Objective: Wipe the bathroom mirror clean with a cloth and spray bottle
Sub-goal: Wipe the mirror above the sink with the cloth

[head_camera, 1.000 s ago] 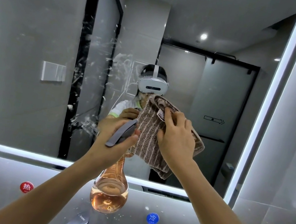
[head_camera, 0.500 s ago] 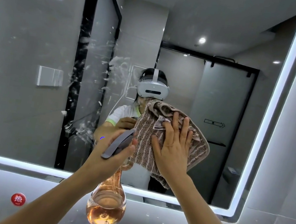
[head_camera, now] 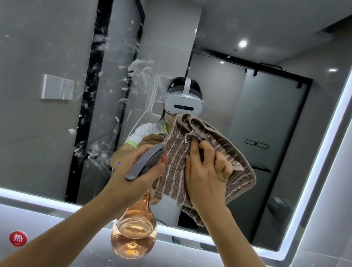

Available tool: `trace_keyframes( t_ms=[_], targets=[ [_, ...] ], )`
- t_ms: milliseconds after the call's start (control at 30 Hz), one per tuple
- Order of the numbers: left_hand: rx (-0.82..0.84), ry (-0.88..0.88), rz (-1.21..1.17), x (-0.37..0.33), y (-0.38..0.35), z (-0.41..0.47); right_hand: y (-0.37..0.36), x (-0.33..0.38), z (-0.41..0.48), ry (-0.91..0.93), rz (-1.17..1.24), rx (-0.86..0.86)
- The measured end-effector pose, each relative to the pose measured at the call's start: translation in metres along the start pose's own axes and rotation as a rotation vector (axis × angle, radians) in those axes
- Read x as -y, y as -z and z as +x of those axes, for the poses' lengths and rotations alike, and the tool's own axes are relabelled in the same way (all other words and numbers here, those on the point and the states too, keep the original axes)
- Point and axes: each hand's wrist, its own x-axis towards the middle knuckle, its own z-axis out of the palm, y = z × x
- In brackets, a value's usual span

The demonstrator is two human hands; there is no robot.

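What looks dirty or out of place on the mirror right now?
White smears streak the mirror left of the person's reflection, down to beside the left hand. The cloth is held right of them, so they look unwiped.

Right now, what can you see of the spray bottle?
The spray bottle is clear and pink-tinted: round belly, thin neck, grey head aimed at the mirror. Pinkish liquid fills the belly's lower part. It hangs upright before the mirror's lit lower edge. The left hand grips its neck under the head. The cloth is close on its right; whether they touch I cannot tell.
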Motion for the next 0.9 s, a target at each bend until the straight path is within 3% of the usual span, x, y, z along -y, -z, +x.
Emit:
trace_keyframes(
  t_ms=[133,433,533,767,900],
  targets=[
    [-0.059,-0.04,0.014,-0.006,0.003,0.001,0.014,0.005,0.001,0.017,-0.092,0.03],
    [-0.175,-0.01,-0.018,-0.011,0.009,0.004,0.006,0.023,-0.006,-0.076,-0.002,0.246],
    [-0.188,-0.013,0.009,-0.009,0.008,0.005,0.002,0.024,-0.008,-0.154,0.07,0.242],
    [-0.154,0.03,0.014,-0.009,0.008,0.008,-0.005,0.019,-0.005,-0.085,0.066,0.248],
    [-0.232,0.078,-0.032,-0.009,0.021,0.01,-0.008,0.028,0.006,-0.068,0.08,0.238]
  ],
)
